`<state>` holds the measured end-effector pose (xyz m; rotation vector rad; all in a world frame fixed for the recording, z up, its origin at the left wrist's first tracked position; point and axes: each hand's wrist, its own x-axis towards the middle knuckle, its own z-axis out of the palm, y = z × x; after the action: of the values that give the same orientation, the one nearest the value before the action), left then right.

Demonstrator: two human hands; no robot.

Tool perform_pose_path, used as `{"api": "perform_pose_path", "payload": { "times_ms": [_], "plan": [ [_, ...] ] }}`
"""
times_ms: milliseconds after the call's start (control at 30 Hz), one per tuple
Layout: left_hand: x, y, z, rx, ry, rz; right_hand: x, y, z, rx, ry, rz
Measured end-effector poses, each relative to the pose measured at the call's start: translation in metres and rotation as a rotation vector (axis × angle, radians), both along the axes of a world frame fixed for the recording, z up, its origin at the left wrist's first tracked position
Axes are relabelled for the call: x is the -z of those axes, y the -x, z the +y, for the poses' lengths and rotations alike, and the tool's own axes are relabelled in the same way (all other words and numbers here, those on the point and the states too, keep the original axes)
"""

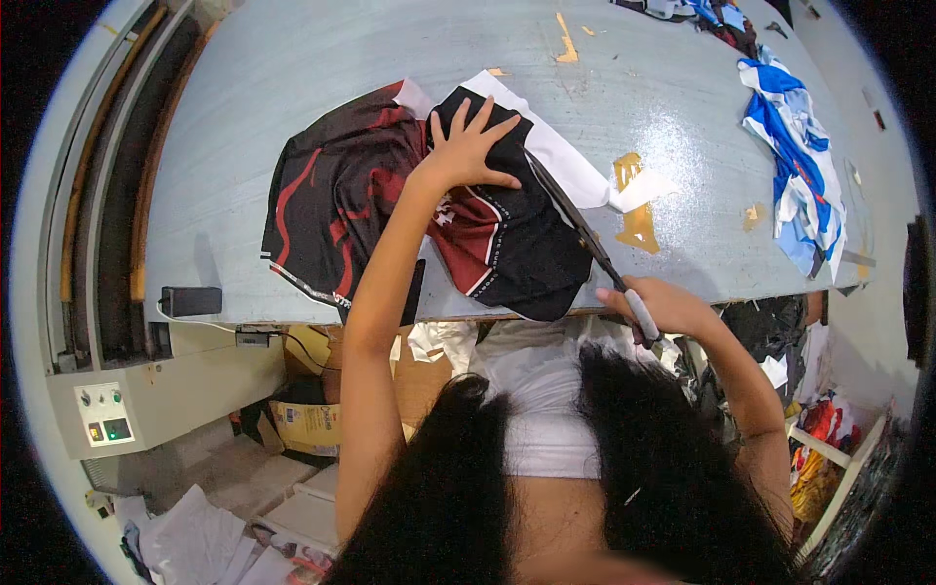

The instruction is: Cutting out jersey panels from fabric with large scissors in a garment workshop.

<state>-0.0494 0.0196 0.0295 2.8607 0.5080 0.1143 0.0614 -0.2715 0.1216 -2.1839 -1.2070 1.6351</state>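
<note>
My left hand (466,151) lies flat with its fingers spread on a black fabric piece (531,244) with a dark red panel. In my right hand (671,305) are long dark scissors (577,216) with grey-wrapped handles. Their blades lie along the right edge of the black fabric, between it and a white strip (565,161); whether the blades are apart I cannot tell. A small white scrap (645,187) sits by the strip's lower end. To the left, next to the black piece, spreads a crumpled black and red patterned fabric (317,195).
Blue and white fabric (790,161) is heaped at the table's right side. Tape patches (639,229) mark the grey table (224,127). A black box (191,299) with a cable sits at the left front edge, beside a machine with a control panel (105,414).
</note>
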Motion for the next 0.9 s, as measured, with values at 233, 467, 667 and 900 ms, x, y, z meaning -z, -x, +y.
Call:
{"api": "perform_pose_path", "payload": {
  "times_ms": [233, 467, 667, 900],
  "plan": [
    [0.0, -0.005, 0.001, -0.047, 0.084, 0.197, 0.01, 0.002, 0.013, -0.008, -0.023, -0.082],
    [0.001, -0.002, -0.001, -0.074, 0.101, 0.19, 0.02, 0.004, 0.017, 0.014, -0.051, -0.137],
    [0.004, 0.001, -0.004, -0.108, 0.112, 0.172, 0.024, 0.009, 0.016, 0.015, -0.105, -0.178],
    [0.007, 0.006, -0.011, -0.173, 0.205, 0.137, 0.029, 0.011, 0.012, 0.004, -0.208, -0.212]
  ]
}}
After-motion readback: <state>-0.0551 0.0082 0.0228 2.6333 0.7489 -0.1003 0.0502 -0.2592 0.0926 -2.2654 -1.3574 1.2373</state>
